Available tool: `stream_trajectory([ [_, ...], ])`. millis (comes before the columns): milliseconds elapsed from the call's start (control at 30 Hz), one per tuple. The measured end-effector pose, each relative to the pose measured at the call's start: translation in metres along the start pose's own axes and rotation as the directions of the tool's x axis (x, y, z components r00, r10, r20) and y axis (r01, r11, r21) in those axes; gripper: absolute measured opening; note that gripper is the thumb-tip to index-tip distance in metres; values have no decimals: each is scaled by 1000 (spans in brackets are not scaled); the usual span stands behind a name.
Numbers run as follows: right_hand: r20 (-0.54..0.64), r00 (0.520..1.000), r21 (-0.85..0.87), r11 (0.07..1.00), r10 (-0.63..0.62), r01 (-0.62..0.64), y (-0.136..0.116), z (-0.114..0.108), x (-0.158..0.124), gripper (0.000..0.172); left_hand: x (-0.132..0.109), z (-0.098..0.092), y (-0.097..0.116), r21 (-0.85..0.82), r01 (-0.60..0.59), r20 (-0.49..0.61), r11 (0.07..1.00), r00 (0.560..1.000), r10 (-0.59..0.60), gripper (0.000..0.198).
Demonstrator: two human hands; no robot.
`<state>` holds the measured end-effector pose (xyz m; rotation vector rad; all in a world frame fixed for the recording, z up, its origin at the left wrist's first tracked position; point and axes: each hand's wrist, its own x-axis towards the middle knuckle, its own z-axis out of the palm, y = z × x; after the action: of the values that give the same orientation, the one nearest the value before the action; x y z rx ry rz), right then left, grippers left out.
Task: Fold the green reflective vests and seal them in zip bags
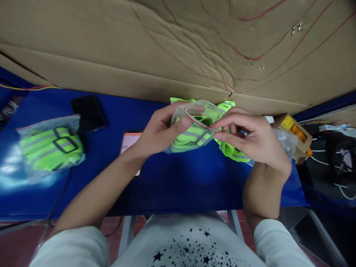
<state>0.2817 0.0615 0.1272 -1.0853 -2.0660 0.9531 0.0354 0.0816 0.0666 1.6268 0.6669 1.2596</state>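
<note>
Between my hands is a clear zip bag (182,146) with a red line along its mouth and a folded neon-green reflective strap (185,138) inside. My left hand (169,128) grips the bag's left side, thumb on the front and fingers behind it. My right hand (244,133) pinches the right end of the bag's mouth between thumb and forefinger. More neon-green reflective strap (230,152) lies on the table behind and below my right hand, partly hidden by it.
At left lies another filled zip bag (52,146), near a black flat object (89,111). A phone (130,142) with a lit screen is partly under my left forearm. An open carton (296,133) stands right on the blue table (189,185). Brown cardboard (111,48) rises behind.
</note>
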Motion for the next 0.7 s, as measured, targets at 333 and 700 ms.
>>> stream_trajectory([
  [333, -226, 972, 10, 998, 67, -66, -5, 4, -2, 22, -4, 9, 10, -31, 126, 17, 992, 992, -126, 41],
  [700, -66, 993, -155, 984, -102, 91, 12, -9, 2, 8, -4, 8, -5, -155, 255, -42, 954, 964, -264, 39],
])
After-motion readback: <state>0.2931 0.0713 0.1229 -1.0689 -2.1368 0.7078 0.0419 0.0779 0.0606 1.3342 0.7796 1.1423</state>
